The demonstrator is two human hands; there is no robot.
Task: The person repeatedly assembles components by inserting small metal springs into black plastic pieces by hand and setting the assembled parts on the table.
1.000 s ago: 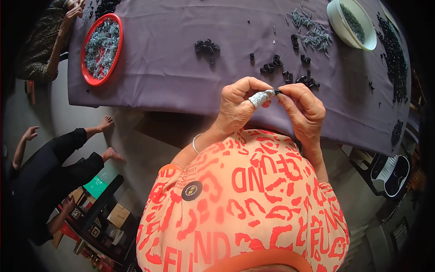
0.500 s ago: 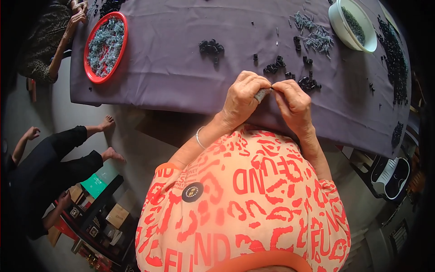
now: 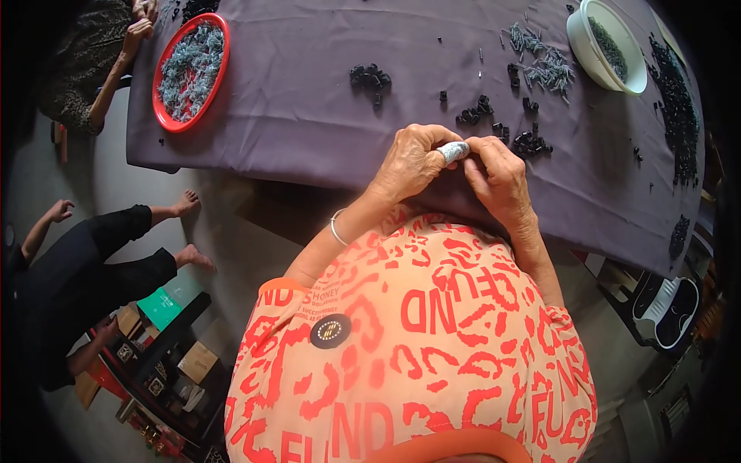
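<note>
My left hand [image 3: 411,160] and my right hand [image 3: 498,176] meet at the near edge of a table under a purple cloth [image 3: 309,108]. A finger of my left hand wears a grey-white wrap [image 3: 454,150]. The fingertips of both hands pinch together around something small that stays hidden between them. Small black parts [image 3: 531,143] lie in little heaps just beyond my hands. Further back lies a loose bunch of thin grey pieces [image 3: 544,65].
A red round tray [image 3: 190,69] of grey pieces sits at the far left, with another person's hand [image 3: 137,32] beside it. A white bowl [image 3: 606,48] stands at the far right, near a long strip of black parts [image 3: 676,104]. A second person [image 3: 77,270] sits on the floor, left.
My two hands have drawn closer together and slightly toward the table's edge, the fingertips now pressed tight. The person on the floor has shifted their legs a little.
</note>
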